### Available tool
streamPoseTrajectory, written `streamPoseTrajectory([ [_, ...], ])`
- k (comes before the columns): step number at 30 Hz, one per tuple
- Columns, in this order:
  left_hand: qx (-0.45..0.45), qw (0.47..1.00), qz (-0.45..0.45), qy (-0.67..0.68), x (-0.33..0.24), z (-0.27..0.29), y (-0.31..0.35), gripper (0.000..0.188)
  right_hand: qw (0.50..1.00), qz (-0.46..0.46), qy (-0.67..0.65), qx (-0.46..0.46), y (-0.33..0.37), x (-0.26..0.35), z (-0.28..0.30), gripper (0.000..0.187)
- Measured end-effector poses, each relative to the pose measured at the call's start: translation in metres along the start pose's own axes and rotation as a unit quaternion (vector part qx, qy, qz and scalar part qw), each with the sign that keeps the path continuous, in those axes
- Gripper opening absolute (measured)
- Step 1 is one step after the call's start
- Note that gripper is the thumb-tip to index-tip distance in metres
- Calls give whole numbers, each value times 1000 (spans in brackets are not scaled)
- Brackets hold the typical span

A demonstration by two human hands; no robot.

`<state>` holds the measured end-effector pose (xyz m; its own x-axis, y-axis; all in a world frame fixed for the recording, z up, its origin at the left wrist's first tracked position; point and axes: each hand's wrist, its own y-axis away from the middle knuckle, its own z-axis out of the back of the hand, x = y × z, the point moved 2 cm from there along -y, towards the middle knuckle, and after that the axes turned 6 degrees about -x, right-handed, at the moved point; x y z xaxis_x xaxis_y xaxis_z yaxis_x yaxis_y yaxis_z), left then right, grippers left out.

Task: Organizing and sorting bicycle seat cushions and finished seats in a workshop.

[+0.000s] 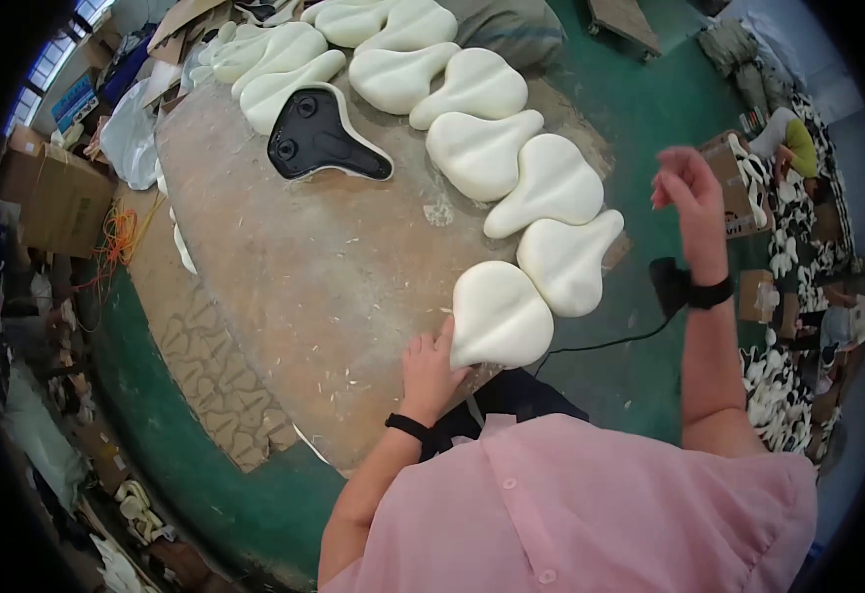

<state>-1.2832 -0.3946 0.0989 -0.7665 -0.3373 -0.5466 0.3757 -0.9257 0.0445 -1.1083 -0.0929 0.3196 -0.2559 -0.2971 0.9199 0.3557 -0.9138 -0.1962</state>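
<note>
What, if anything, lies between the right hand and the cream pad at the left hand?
In this view, a neighbouring pad lies between the right hand and the cream pad at the left hand; the right hand looks raised, possibly high enough to clear it.

A pale pink shirt (591, 504) is worn over the torso; the cloth is thin-looking, lightly creased and without visible pattern. A front placket (508, 469) is noted, on which two small round buttons are seen: an upper button (510, 483) and a lower button (548, 575), both pale. Short, loose sleeves are observed; the forearms are left uncovered. No glove is worn on the left hand (426, 374) or the right hand (685, 183). A narrow black band (409, 427) is strapped around the left wrist; a broader black strap (711, 294) is worn on the right wrist. Dark trousers (531, 398) are partly shown beyond the shirt edge.
</note>
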Motion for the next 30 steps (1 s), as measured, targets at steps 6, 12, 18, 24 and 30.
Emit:
streamPoseTrajectory([
  [6, -16, 997, -11, 71, 2, 15, 10, 87, 937, 4, 17, 349, -86, 10, -188, 31],
  [12, -99, 973, 123, 169, 27, 19, 47, 69, 910, -30, 188, 368, -117, -148, -376, 90],
  [18, -215, 900, 244, 291, 57, 29, 81, 44, 855, -234, 0, 463, -88, -161, -420, 71],
  [24, -236, 876, 261, 330, 55, 42, 63, 34, 704, -487, -305, 418, -48, -124, -418, 67],
  [30, -216, 863, 247, 384, 52, 33, 65, 33, 651, -430, -503, 373, -69, -117, -397, 63],
])
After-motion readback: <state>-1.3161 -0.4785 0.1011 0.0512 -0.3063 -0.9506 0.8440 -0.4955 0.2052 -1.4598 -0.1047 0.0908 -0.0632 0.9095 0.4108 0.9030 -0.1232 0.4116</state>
